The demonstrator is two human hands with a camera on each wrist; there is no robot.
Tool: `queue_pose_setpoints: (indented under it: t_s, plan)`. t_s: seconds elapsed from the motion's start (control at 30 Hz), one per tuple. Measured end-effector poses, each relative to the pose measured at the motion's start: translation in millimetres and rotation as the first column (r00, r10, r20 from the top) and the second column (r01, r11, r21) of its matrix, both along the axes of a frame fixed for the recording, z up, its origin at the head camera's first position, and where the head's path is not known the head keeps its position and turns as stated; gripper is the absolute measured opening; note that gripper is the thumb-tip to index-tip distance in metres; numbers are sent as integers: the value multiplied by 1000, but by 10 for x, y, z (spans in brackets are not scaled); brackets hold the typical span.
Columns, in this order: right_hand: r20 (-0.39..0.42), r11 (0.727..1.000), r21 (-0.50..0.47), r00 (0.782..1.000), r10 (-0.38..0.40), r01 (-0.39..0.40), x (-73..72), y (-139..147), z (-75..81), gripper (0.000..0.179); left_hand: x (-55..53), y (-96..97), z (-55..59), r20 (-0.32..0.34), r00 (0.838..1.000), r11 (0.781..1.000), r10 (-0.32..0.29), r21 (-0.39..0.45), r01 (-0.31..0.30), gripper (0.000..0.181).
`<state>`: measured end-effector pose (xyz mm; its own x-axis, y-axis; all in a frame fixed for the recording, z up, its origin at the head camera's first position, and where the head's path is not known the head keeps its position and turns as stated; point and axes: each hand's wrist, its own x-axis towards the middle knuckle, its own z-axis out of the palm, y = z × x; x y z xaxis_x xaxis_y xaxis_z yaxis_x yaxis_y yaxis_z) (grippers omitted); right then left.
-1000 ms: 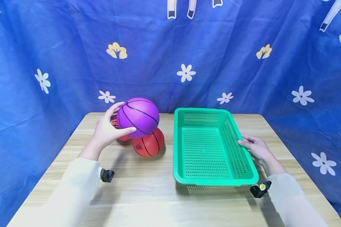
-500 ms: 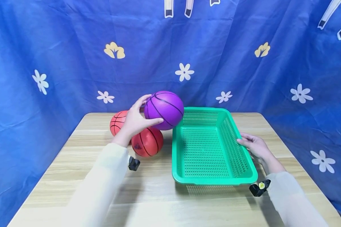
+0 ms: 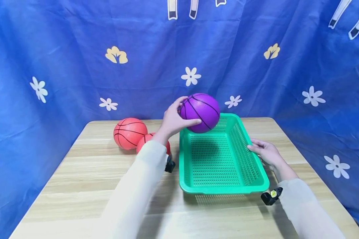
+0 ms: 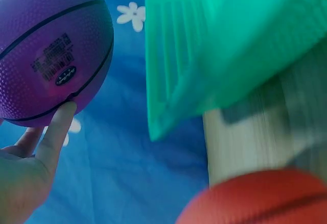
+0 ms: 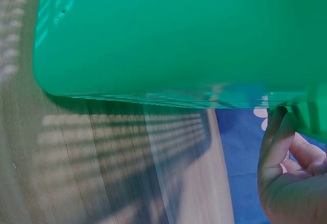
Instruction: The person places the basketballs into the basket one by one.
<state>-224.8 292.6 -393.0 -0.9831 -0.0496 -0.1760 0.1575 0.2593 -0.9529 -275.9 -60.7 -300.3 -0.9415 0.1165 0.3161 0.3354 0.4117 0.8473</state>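
My left hand (image 3: 174, 120) grips a purple toy basketball (image 3: 204, 112) from its left side, thumb in front, high over the back left part of a green plastic basket (image 3: 186, 190). In the left wrist view the purple ball (image 4: 56, 45) shows a printed label, with the thumb pressed against it. My right hand (image 3: 267, 153) pinches the basket's right rim, thumb on top and fingers beneath. The right wrist view has this hand (image 5: 294, 170) at the edge of the green wall (image 5: 168, 40). Nothing lies inside the basket.
Two red toy basketballs stand on the wooden table (image 3: 86, 186) left of the basket: one further back (image 3: 130, 133), the other partly hidden behind my left forearm (image 3: 146, 139). A blue patterned curtain (image 3: 146, 59) hangs behind and around the table.
My left hand has carried the purple ball rightward and slightly up, from above the red balls to over the basket. My right hand keeps its hold on the rim.
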Motion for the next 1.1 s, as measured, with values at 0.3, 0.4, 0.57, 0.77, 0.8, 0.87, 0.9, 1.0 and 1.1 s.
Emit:
queue_pose_setpoints:
  t_s: [0.3,0.4,0.57,0.77,0.8,0.87,0.9,1.0,1.1]
  plan:
    - [-2,1000,-26,1000,-12,12,-12,-16,7,64,-126,439,-71,57,998,1000,17,6,-18,89]
    - [-2,1000,-24,1000,-14,14,-13,-14,14,64,-158,541,-98,67,998,1000,22,0,-22,89]
    - [5,1000,-16,1000,-15,15,-19,-6,14,64,-201,668,-169,103,995,1000,8,5,-8,92]
    - [-8,1000,-5,1000,-7,7,-31,6,-3,65,-248,822,-288,137,990,1000,23,2,-23,93]
    - [-12,1000,-8,1000,-6,6,-31,4,-3,66,-253,851,-317,141,990,1000,28,-4,-28,94]
    - [-15,1000,-25,1000,1,-2,-30,-1,-7,66,-256,906,-377,155,987,999,41,-19,-39,94]
    - [-13,999,-35,1000,1,-1,-31,-3,-10,65,-253,931,-408,162,986,999,48,-29,-44,94]
    - [-12,999,-55,1000,1,-2,-36,-12,-17,64,-241,998,-498,178,982,997,63,-50,-54,94]
    - [-9,999,-43,1000,-14,13,-35,-14,-17,63,-232,1043,-579,191,979,996,71,-69,-59,95]
